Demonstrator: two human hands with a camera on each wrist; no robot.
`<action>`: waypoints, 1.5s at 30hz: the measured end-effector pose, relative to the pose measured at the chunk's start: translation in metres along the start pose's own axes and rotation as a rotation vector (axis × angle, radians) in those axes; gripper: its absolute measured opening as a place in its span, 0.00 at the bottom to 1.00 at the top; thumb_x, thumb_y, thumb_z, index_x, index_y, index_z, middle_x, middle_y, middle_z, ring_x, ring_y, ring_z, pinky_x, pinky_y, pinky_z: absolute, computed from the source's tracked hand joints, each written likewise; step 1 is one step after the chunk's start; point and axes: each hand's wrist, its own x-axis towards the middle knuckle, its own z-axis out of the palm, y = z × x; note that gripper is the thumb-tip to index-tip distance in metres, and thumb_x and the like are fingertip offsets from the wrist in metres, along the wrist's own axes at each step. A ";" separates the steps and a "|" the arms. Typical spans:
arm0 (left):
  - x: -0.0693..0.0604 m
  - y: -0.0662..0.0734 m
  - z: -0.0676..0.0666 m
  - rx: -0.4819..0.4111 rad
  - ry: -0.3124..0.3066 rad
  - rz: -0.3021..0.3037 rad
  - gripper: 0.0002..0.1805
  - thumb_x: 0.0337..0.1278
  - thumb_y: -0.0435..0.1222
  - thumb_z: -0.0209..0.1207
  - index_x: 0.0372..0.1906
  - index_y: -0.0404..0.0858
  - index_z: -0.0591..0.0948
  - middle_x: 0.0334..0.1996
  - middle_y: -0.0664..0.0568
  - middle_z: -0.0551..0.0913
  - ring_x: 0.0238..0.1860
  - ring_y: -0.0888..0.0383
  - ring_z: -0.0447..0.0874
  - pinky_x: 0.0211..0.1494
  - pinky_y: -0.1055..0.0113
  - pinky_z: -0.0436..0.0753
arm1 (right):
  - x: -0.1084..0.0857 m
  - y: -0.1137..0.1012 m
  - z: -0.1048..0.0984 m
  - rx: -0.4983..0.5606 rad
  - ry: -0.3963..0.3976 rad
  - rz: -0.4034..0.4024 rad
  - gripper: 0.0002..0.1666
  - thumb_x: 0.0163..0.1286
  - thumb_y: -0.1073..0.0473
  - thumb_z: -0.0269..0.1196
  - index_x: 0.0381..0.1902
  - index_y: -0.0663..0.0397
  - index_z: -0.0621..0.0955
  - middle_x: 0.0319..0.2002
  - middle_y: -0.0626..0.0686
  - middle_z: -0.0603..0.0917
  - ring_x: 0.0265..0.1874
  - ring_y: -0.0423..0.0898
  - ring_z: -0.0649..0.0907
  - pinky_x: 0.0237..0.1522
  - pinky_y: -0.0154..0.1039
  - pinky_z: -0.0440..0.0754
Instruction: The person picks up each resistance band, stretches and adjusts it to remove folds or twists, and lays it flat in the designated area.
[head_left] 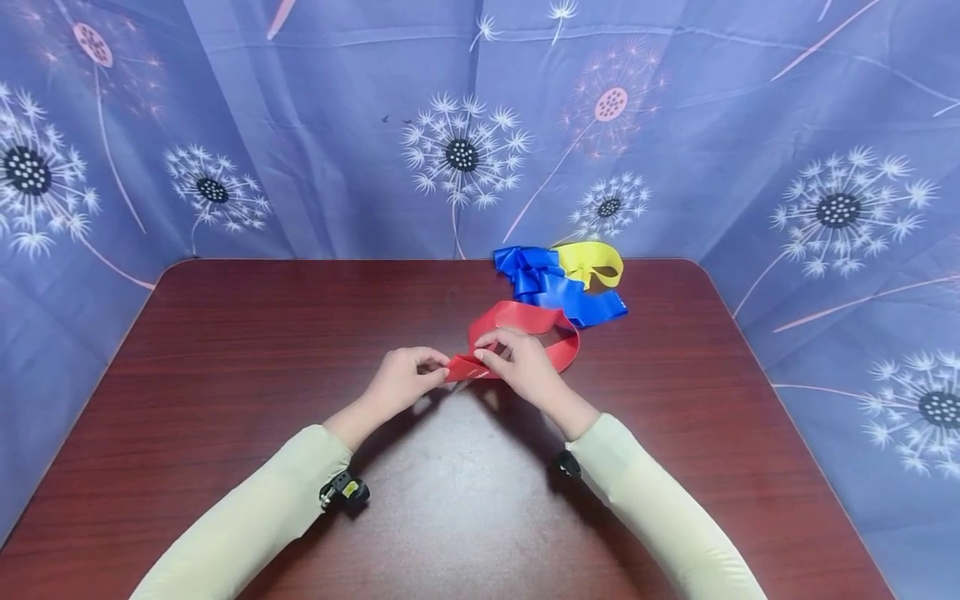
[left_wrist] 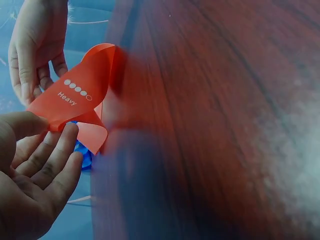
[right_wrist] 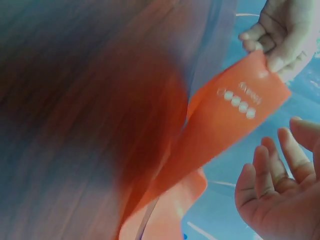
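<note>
A red resistance band (head_left: pixel 510 314) forms a loop on the table, its near end lifted. My left hand (head_left: pixel 393 385) pinches that end between thumb and fingers; in the left wrist view the band (left_wrist: pixel 82 95) shows the word Heavy and a row of dots. Beside the band, my right hand (head_left: pixel 529 375) has its thumb and fingers spread. The right wrist view shows this right hand (right_wrist: pixel 292 185) apart from the band (right_wrist: pixel 220 125), with nothing in its grasp.
Behind the red band, a crumpled blue band (head_left: pixel 558 292) and a looped yellow band (head_left: pixel 600 254) lie at the back of the dark wooden table (head_left: pixel 262 333). Blue dandelion-print curtains (head_left: pixel 337 150) hang close around the table's back and sides.
</note>
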 end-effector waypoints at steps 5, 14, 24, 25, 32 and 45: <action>-0.007 -0.001 -0.006 -0.016 0.005 -0.026 0.08 0.61 0.32 0.65 0.43 0.34 0.89 0.36 0.44 0.92 0.38 0.55 0.90 0.47 0.63 0.84 | 0.000 0.007 -0.013 0.010 0.028 0.039 0.13 0.69 0.60 0.68 0.49 0.60 0.84 0.46 0.60 0.87 0.36 0.52 0.85 0.42 0.38 0.82; -0.020 -0.007 -0.016 -0.093 -0.021 -0.050 0.09 0.62 0.30 0.64 0.45 0.31 0.87 0.34 0.42 0.91 0.34 0.60 0.90 0.40 0.72 0.83 | -0.007 0.025 -0.037 -0.012 0.059 0.107 0.15 0.72 0.60 0.65 0.52 0.62 0.84 0.53 0.63 0.86 0.53 0.59 0.83 0.55 0.55 0.83; -0.032 -0.016 -0.026 -0.144 -0.029 -0.092 0.11 0.63 0.29 0.63 0.47 0.28 0.86 0.31 0.40 0.91 0.33 0.58 0.89 0.37 0.74 0.81 | -0.014 0.046 -0.053 -0.043 0.070 0.159 0.18 0.75 0.60 0.62 0.57 0.63 0.82 0.54 0.65 0.84 0.53 0.60 0.82 0.56 0.57 0.82; -0.033 -0.017 -0.027 -0.148 -0.028 -0.094 0.11 0.63 0.29 0.63 0.47 0.28 0.86 0.31 0.40 0.90 0.33 0.56 0.89 0.37 0.74 0.81 | -0.014 0.048 -0.054 -0.044 0.071 0.170 0.18 0.75 0.59 0.61 0.58 0.63 0.82 0.54 0.65 0.84 0.53 0.61 0.82 0.57 0.57 0.82; -0.042 -0.024 -0.032 -0.146 -0.017 -0.106 0.11 0.63 0.29 0.63 0.47 0.27 0.85 0.30 0.40 0.90 0.32 0.55 0.89 0.35 0.74 0.81 | -0.015 0.063 -0.059 -0.035 0.062 0.215 0.20 0.77 0.61 0.58 0.61 0.65 0.79 0.60 0.67 0.81 0.59 0.63 0.81 0.63 0.59 0.81; -0.057 -0.034 -0.042 -0.187 -0.037 -0.153 0.12 0.63 0.28 0.62 0.49 0.24 0.84 0.33 0.36 0.90 0.33 0.54 0.90 0.34 0.69 0.84 | -0.013 0.092 -0.069 -0.066 -0.076 0.098 0.25 0.70 0.78 0.52 0.64 0.69 0.77 0.65 0.71 0.76 0.68 0.69 0.75 0.70 0.64 0.72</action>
